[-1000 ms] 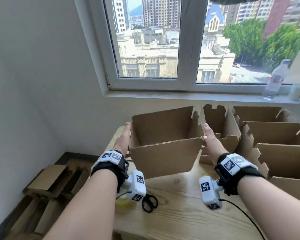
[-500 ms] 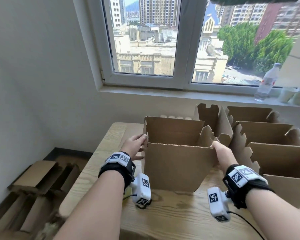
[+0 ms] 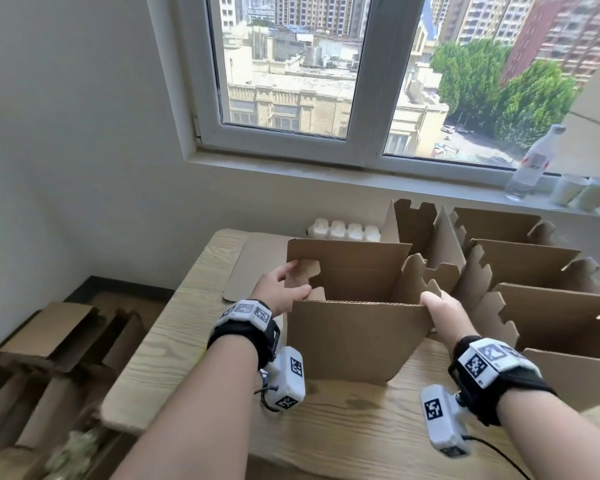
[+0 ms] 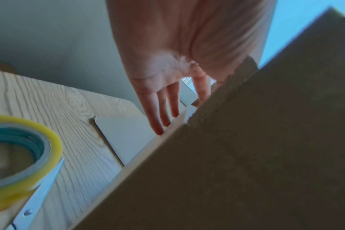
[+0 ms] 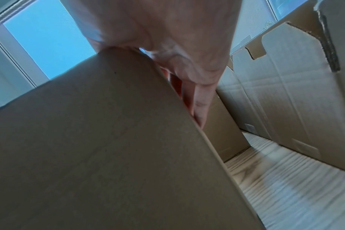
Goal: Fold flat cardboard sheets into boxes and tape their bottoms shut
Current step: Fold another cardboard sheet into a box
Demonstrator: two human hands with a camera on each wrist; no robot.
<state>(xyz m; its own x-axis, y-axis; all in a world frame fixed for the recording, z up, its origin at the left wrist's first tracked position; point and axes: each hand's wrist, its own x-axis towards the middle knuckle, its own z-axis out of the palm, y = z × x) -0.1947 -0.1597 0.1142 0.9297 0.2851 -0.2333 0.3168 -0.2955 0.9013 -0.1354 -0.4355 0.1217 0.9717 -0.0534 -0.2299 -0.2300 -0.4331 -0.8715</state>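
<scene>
Two hands hold one open cardboard box (image 3: 357,337) that stands upright on the wooden table (image 3: 174,344), and everything else is placed here against that box. Far to its left, off the table and on the floor, lies a heap of flat cardboard sheets (image 3: 45,334). Just left of the box, low on the tabletop, the left wrist view shows a yellow roll of tape (image 4: 20,157) with a pair of scissors (image 4: 39,185) lying against it, and a flat piece of cardboard (image 3: 253,265) lying on the table by the box's left wall. The left hand (image 3: 279,289) is at the box's left end: its thumb is hooked over the near top corner while its fingers (image 4: 158,112) lie straight against the outside of the side flap. Behind the box, toward the wall, sits a pack of small white bottles (image 3: 343,230). The right hand (image 3: 444,315) is at the box's right end, thumb on top of the near corner and fingers (image 5: 197,99) running down the outer side wall, gripping it. Right of the box stand several other folded boxes (image 3: 534,292), close together, and above them on the windowsill (image 3: 326,171) a clear plastic bottle (image 3: 534,164).
</scene>
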